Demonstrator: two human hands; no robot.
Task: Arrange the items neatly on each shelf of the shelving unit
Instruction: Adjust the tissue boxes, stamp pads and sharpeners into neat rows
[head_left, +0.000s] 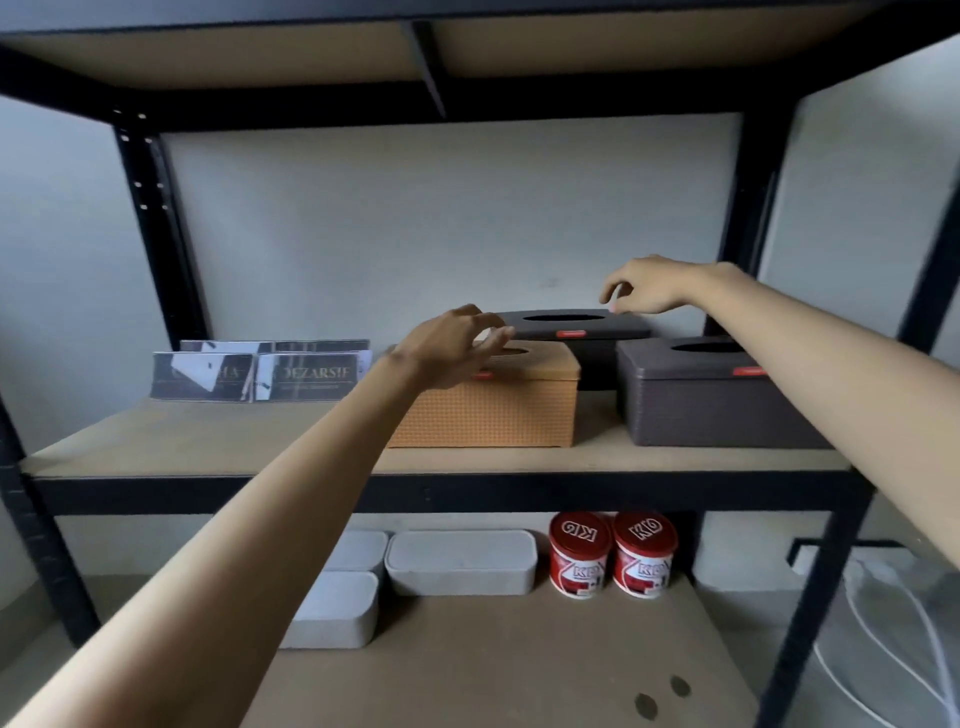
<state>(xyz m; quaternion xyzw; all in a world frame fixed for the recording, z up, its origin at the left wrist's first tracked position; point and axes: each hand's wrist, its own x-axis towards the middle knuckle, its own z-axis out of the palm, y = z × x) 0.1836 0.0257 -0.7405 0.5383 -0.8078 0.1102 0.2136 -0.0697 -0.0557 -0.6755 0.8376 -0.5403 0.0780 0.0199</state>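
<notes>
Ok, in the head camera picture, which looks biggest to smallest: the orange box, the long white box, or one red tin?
1. Orange box, though it may be nearer the camera than the others.
2. Long white box on the shelf below.
3. Red tin, clearly the smallest.

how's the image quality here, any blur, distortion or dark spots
Head view: wide-angle bending bows the shelf frame posts outward at the edges; light is dim and flat, with the frame nearly black; the left hand fingertips are motion-blurred over the orange box; the cards read only partly; the red tins stay fairly sharp.
</notes>
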